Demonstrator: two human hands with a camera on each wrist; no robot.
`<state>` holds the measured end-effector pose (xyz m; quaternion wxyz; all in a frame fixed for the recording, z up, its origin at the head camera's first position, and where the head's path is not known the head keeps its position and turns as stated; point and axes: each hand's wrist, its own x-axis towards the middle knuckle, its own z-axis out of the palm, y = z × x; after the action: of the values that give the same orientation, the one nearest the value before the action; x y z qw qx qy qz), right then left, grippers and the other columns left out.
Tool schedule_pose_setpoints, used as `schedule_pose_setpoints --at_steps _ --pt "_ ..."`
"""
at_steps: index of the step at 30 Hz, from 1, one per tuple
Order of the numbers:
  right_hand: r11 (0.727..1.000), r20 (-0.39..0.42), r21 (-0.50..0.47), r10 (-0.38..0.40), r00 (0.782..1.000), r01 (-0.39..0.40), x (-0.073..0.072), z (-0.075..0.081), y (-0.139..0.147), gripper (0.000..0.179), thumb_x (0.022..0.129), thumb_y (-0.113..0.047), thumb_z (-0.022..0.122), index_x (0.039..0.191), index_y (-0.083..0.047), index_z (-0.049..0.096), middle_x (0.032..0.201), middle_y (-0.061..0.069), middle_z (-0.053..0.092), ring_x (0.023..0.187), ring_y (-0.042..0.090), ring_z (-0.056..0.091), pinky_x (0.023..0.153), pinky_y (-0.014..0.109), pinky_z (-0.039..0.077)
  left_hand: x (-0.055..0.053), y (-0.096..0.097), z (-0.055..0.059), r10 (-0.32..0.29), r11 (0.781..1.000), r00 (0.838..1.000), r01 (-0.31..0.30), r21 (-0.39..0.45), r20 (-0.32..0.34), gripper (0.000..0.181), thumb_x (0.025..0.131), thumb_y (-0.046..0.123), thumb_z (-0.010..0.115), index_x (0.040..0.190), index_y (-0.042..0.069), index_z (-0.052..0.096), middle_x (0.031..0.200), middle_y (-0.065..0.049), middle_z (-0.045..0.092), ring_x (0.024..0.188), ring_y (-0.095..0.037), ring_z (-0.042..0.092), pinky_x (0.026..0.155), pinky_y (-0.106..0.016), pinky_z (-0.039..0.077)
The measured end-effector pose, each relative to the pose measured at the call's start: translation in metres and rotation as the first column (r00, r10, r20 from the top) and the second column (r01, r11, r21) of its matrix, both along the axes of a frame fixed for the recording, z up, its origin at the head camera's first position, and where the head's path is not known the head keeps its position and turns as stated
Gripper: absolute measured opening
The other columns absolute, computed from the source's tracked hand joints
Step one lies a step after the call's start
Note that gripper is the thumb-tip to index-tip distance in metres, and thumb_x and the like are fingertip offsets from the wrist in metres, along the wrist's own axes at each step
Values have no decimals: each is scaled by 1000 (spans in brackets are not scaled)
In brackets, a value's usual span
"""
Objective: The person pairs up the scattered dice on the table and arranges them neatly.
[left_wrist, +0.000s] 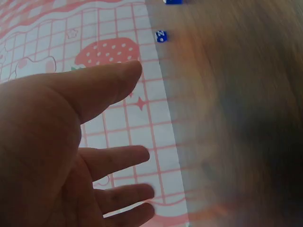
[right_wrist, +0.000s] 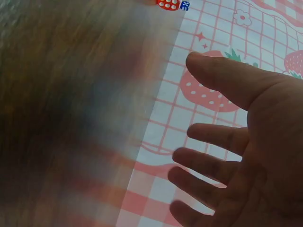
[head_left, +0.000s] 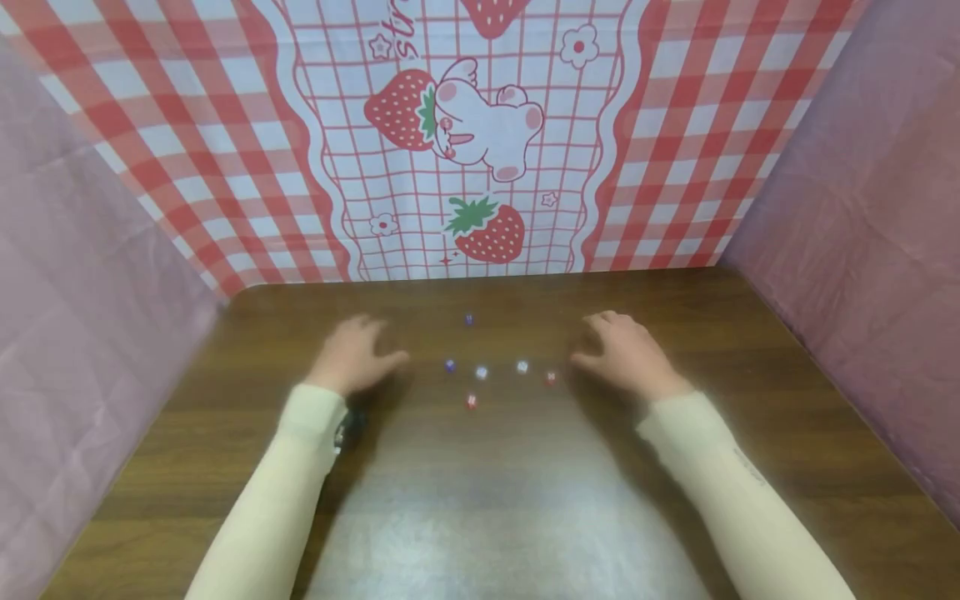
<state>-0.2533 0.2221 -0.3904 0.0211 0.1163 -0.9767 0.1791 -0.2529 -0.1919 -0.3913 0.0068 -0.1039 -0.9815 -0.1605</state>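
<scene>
Small dice lie scattered on the table between my hands. A blue die (head_left: 468, 319) sits farthest back, with a second blue die (head_left: 450, 365) nearer and to its left. Two white dice, one near the middle (head_left: 482, 372) and one farther right (head_left: 522, 366), lie in a loose row. One red die (head_left: 551, 377) is closest to my right hand (head_left: 626, 354); another red die (head_left: 471, 402) lies at the front. My left hand (head_left: 352, 354) is left of the group, thumb and fingers spread, holding nothing. The right hand's fingers are likewise apart around nothing.
The brown wooden table (head_left: 480, 500) ends at a hanging cloth (head_left: 645, 167) with strawberries and red checks. Pinkish curtains (head_left: 847, 208) flank both sides. A dark wristwatch-like object (head_left: 341, 433) shows at the left cuff.
</scene>
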Motion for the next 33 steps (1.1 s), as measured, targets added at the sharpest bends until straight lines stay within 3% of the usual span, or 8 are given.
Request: schedule_pose_setpoints --at_steps 4,9,13,17,21,28,33 --pt "1000 21 4 18 1000 -18 1 0 -2 64 78 -43 75 129 -11 53 129 9 54 120 30 48 98 57 41 2 5 2 -22 998 999 20 67 32 74 81 51 67 136 5 47 139 -19 46 127 -38 42 102 -60 34" --pt "998 62 20 52 997 -53 0 0 -3 51 78 -42 75 118 -16 59 109 2 60 104 23 57 87 50 49 6 14 5 -43 995 996 36 96 77 65 81 49 68 130 8 53 130 -14 56 116 -33 53 97 -56 41" --pt "998 101 13 66 993 -67 2 -1 -6 48 78 -41 76 117 -18 59 107 0 62 102 21 58 87 49 50 9 22 6 -64 992 993 52 113 100 58 80 49 70 124 13 58 121 -7 61 109 -27 57 94 -52 45" --pt "997 129 -5 80 988 -80 5 -1 -9 49 77 -41 77 117 -19 60 109 -1 62 104 21 58 88 49 49 11 31 6 -120 987 987 107 118 107 49 78 47 72 115 17 63 108 -1 65 98 -19 61 87 -45 50" --pt "994 144 -12 107 984 -106 7 -3 -12 44 76 -41 78 112 -23 61 105 -5 62 100 18 59 87 46 50 12 40 2 -193 975 973 177 131 125 44 77 45 74 111 19 65 103 4 66 91 -12 60 83 -39 52" --pt "988 128 6 151 980 -153 8 -5 -16 37 75 -37 79 107 -28 62 102 -10 62 99 13 59 86 43 51 13 50 -4 -270 951 954 245 186 126 39 76 39 76 110 22 65 100 9 66 90 -8 61 83 -35 53" --pt "977 136 2 212 968 -214 7 -5 -19 32 78 -35 77 106 -29 64 102 -11 63 100 12 59 88 43 51 16 60 -9 -344 930 929 318 185 135 39 79 38 74 113 22 64 103 11 65 93 -6 59 85 -31 52"
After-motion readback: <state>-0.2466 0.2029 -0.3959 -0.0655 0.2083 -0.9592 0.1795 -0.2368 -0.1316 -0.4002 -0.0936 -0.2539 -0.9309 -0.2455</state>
